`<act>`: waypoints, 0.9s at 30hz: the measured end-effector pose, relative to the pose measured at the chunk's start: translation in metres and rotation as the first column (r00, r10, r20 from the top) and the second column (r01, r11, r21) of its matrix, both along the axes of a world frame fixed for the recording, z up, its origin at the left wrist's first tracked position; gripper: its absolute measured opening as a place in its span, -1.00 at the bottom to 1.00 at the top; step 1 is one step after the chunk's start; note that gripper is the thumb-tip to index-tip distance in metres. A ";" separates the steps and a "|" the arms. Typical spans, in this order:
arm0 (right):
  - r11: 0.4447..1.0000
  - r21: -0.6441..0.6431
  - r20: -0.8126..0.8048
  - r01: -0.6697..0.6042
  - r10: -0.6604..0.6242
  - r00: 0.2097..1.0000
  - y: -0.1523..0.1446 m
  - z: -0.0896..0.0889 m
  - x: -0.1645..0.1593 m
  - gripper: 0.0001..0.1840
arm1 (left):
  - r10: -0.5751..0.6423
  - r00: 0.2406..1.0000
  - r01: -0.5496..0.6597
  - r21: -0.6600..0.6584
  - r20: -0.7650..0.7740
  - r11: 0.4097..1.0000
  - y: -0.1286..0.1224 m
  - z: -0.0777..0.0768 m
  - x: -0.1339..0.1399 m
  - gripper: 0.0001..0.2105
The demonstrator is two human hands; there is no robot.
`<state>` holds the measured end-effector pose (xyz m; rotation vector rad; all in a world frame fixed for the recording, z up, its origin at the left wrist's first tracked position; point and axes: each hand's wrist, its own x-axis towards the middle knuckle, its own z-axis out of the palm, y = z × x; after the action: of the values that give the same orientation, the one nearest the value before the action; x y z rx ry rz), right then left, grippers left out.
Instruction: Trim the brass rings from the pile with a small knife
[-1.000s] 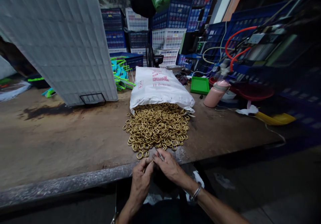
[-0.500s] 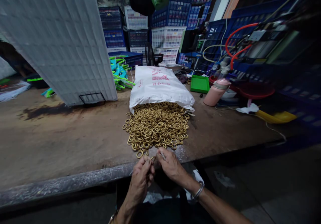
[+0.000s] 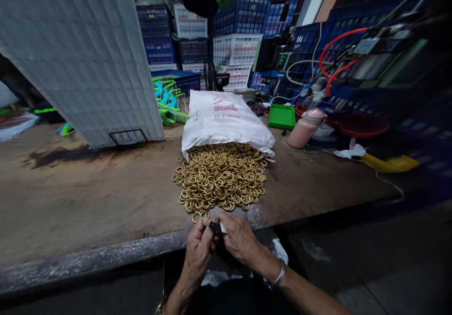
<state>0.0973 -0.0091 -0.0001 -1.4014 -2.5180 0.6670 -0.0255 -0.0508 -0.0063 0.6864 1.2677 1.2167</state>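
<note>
A heap of gold-coloured rings (image 3: 221,178) spills from the mouth of a white woven sack (image 3: 226,117) onto the table. At the table's front edge my left hand (image 3: 198,246) is closed, thumb and forefinger pinched on a gold ring that is mostly hidden now. Beside it, my right hand (image 3: 242,242) is closed on a small flat blade-like piece (image 3: 218,228), dark at one end and pale at the other. The dark end meets the left fingertips. A few loose rings (image 3: 196,217) lie just beyond the hands.
A tall pale quilted panel (image 3: 95,65) stands at left on the wooden table (image 3: 116,197). To the right are a green tray (image 3: 281,117), a pink bottle (image 3: 305,129) and a red basin (image 3: 363,124). Stacked crates (image 3: 236,49) fill the back.
The right hand has turned and come closer to the left, and the dark and pale flat piece now shows between them. The ring at the left fingertips has become mostly covered.
</note>
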 end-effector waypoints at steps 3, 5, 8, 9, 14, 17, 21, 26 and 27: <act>1.000 0.012 0.024 0.018 -0.018 1.000 -0.001 -0.002 0.000 -0.66 | 0.007 0.999 -0.006 0.031 -0.032 0.999 0.000 -0.002 -0.001 -0.58; 1.000 0.017 0.036 0.019 -0.020 0.999 -0.001 -0.003 0.000 -0.66 | 0.009 0.999 -0.007 0.039 -0.041 0.999 0.000 -0.004 -0.001 -0.59; 1.000 0.028 0.042 0.003 -0.004 0.999 0.000 -0.004 -0.001 -0.64 | 0.014 0.998 -0.011 0.050 -0.063 0.999 0.000 -0.005 -0.003 -0.60; 1.000 0.027 0.045 0.001 -0.002 0.999 0.000 -0.004 -0.001 -0.63 | 0.016 0.997 -0.013 0.052 -0.072 0.999 0.000 -0.005 -0.003 -0.60; 0.999 -0.019 0.050 -0.029 0.030 0.998 0.002 -0.005 -0.002 -0.66 | 0.003 0.995 0.004 0.072 -0.097 0.997 -0.001 -0.010 -0.004 -0.63; 0.999 -0.017 0.062 -0.028 0.029 0.998 0.005 -0.009 0.000 -0.69 | -0.004 0.997 0.009 0.070 -0.075 0.998 -0.006 -0.013 -0.003 -0.65; 0.993 0.061 0.105 0.099 -0.105 0.989 0.017 -0.014 0.008 -0.71 | -0.052 0.997 0.052 0.008 0.061 0.999 -0.013 -0.006 -0.002 -0.66; 0.941 0.143 0.023 0.308 -0.314 0.949 0.038 -0.005 0.007 -0.79 | -0.069 0.951 0.087 -0.045 0.301 0.995 -0.010 0.004 -0.004 -0.69; 0.927 0.158 0.017 0.341 -0.348 0.937 0.042 -0.002 0.005 -0.83 | -0.079 0.945 0.096 -0.040 0.318 0.995 -0.008 0.004 -0.004 -0.68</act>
<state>0.1024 0.0327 -0.0020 -1.7552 -2.2116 0.3716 -0.0299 -0.0593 -0.0023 0.4791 0.9888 1.1618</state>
